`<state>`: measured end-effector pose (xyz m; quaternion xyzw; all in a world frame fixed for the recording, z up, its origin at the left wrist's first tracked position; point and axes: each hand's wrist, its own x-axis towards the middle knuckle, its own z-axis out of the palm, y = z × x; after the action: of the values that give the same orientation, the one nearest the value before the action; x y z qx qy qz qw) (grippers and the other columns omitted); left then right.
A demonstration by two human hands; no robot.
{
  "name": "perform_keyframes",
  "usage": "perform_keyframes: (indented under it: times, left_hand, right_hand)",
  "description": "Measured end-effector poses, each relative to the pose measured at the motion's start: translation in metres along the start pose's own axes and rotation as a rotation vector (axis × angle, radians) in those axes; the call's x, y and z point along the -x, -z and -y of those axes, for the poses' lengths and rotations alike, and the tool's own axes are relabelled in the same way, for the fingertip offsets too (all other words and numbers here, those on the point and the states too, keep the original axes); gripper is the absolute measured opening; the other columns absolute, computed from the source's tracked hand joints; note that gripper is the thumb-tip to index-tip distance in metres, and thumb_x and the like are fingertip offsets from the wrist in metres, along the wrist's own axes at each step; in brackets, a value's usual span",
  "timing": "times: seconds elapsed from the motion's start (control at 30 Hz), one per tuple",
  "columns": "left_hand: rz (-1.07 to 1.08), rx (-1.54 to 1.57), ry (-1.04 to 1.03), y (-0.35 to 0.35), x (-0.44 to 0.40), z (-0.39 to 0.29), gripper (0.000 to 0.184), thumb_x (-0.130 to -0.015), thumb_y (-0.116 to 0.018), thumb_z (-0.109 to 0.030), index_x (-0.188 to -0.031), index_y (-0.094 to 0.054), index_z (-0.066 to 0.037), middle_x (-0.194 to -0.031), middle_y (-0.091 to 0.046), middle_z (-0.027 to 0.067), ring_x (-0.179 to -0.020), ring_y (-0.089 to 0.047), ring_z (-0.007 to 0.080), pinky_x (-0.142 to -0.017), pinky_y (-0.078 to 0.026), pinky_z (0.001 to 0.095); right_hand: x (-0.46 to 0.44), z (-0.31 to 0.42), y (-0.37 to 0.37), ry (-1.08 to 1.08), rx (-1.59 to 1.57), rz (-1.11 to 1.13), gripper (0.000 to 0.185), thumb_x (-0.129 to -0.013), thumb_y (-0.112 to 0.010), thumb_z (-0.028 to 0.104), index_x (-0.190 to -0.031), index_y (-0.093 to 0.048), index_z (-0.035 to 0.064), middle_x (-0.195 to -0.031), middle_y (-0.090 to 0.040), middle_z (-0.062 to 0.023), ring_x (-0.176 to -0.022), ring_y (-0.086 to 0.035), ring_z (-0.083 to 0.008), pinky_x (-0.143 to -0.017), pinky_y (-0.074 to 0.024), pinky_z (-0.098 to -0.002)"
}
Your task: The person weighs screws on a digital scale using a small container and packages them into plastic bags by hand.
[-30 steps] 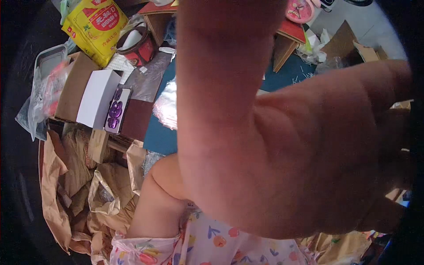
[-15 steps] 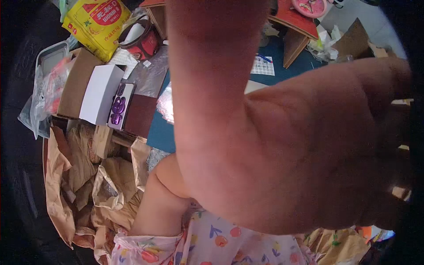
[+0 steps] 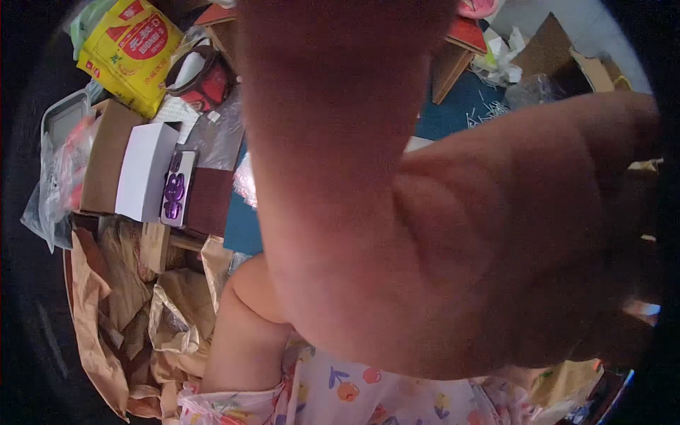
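My left hand [image 3: 489, 248] fills the middle and right of the head view, very near the camera and blurred. Its palm faces me, with the thumb side toward the top and the fingers reaching the right edge. Narrow gaps show between the fingers, and nothing is seen in them. Behind it, a blue-green surface [image 3: 241, 230] carries a shiny clear-plastic item [image 3: 245, 183], partly covered by the hand. Small white sticks [image 3: 489, 112] lie scattered farther back. My right hand is not visible.
At left are a yellow packet [image 3: 134, 53], a red-and-brown holder [image 3: 207, 85], a white box [image 3: 145, 170], a phone with a purple figure [image 3: 177, 190] and brown paper bags [image 3: 184, 312]. Cardboard [image 3: 549, 53] stands at back right. A bare bent limb [image 3: 248, 326] and floral clothing [image 3: 354, 389] show below.
The view has shifted, so the packet, boxes and phone appear farther left and slightly lower. The part of my left hand reaching the top now sits farther left; the hand stays open.
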<state>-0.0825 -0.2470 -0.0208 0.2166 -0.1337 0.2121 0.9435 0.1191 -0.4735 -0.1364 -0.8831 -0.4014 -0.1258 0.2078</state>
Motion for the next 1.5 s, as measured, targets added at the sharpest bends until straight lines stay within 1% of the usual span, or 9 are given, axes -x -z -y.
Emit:
perform_keyframes:
  times: [0.8,0.87,0.97,1.03,1.1,1.17,1.27,1.37,1.5]
  left_hand:
    - [-0.063,0.233,0.168,-0.031,-0.025,0.005,0.076,-0.095,-0.028,-0.06,-0.143,-0.025,-0.001,-0.138,-0.036,0.0336,-0.121,-0.046,0.0492,-0.102,-0.038,0.0536]
    - [-0.106,0.182,0.15,-0.027,-0.019,-0.001,0.075,-0.096,-0.028,-0.06,-0.143,-0.025,-0.001,-0.138,-0.036,0.0337,-0.121,-0.046,0.0494,-0.102,-0.038,0.0537]
    - [-0.205,-0.046,0.079,-0.001,0.003,-0.01,0.075,-0.096,-0.027,-0.06,-0.143,-0.025,-0.001,-0.138,-0.036,0.0339,-0.121,-0.046,0.0497,-0.102,-0.038,0.0539]
    - [-0.306,-0.408,0.019,0.027,0.027,-0.015,0.065,-0.099,-0.025,-0.049,-0.141,-0.027,0.0,-0.133,-0.043,0.0304,-0.115,-0.052,0.0434,-0.1,-0.041,0.0476]
    - [-0.592,-0.835,-0.007,0.033,0.045,-0.012,0.042,-0.098,-0.043,-0.028,-0.129,-0.038,0.0,-0.124,-0.051,0.0215,-0.107,-0.058,0.0328,-0.094,-0.044,0.0419]
    - [-0.595,-1.121,-0.095,0.055,0.068,-0.008,0.036,-0.093,-0.053,-0.011,-0.126,-0.041,-0.001,-0.123,-0.051,0.0193,-0.11,-0.056,0.0311,-0.094,-0.043,0.0395]
    - [-0.453,-1.78,-0.154,0.079,0.096,-0.009,0.04,-0.087,-0.057,-0.002,-0.124,-0.042,-0.001,-0.121,-0.052,0.0195,-0.116,-0.051,0.0297,-0.098,-0.039,0.0398]
    - [-0.296,-2.136,-0.18,0.083,0.097,-0.011,0.032,-0.082,-0.06,0.0,-0.113,-0.055,-0.004,-0.13,-0.049,0.0196,-0.128,-0.042,0.0362,-0.105,-0.031,0.0465]
    - [-0.286,-2.336,-0.01,0.093,0.09,-0.007,0.037,-0.082,-0.06,-0.005,-0.119,-0.06,-0.01,-0.143,-0.04,0.0158,-0.137,-0.028,0.0409,-0.107,-0.014,0.063]
  right_hand:
    - [-0.008,-0.016,-0.003,-0.113,0.32,0.044,0.053,-0.085,-0.068,0.027,-0.13,-0.051,0.006,-0.12,-0.053,-0.0237,-0.108,-0.052,-0.0371,-0.095,-0.0393,-0.0456]
    - [-0.009,-0.026,-0.008,-0.033,0.307,0.097,0.052,-0.079,-0.074,0.024,-0.123,-0.055,0.005,-0.11,-0.055,-0.0223,-0.103,-0.053,-0.0375,-0.091,-0.0409,-0.0447]
    - [-0.016,-0.019,-0.011,0.023,0.035,-0.063,0.044,-0.077,-0.073,0.018,-0.116,-0.057,0.0044,-0.104,-0.056,-0.0183,-0.097,-0.053,-0.036,-0.086,-0.042,-0.0427]
    - [-0.015,-0.029,-0.017,0.056,-0.046,-0.045,0.046,-0.077,-0.073,0.016,-0.117,-0.056,0.0047,-0.106,-0.056,-0.0175,-0.098,-0.053,-0.0348,-0.087,-0.0415,-0.0423]
    - [-0.022,-0.034,-0.016,0.114,-0.061,-0.038,0.047,-0.077,-0.072,0.016,-0.12,-0.055,0.0052,-0.111,-0.055,-0.0172,-0.102,-0.052,-0.0345,-0.09,-0.0404,-0.0426]
    - [-0.032,-0.031,-0.01,0.193,-0.018,-0.031,0.049,-0.078,-0.071,0.017,-0.123,-0.053,0.0057,-0.118,-0.054,-0.0173,-0.11,-0.05,-0.0349,-0.094,-0.0386,-0.0434]
    - [-0.047,-0.032,-0.011,0.305,0.012,0.037,0.05,-0.082,-0.067,0.021,-0.127,-0.051,0.0068,-0.128,-0.05,-0.0171,-0.122,-0.044,-0.0356,-0.102,-0.0339,-0.0439]
    - [-0.051,-0.031,-0.011,0.324,0.087,0.184,0.05,-0.084,-0.064,0.023,-0.129,-0.051,0.0079,-0.133,-0.047,-0.0178,-0.129,-0.039,-0.0359,-0.107,-0.0297,-0.044]
    - [-0.044,-0.035,-0.015,0.301,-0.001,0.064,0.037,-0.082,-0.065,0.019,-0.115,-0.056,0.0055,-0.118,-0.054,-0.0174,-0.113,-0.049,-0.0347,-0.095,-0.037,-0.0426]
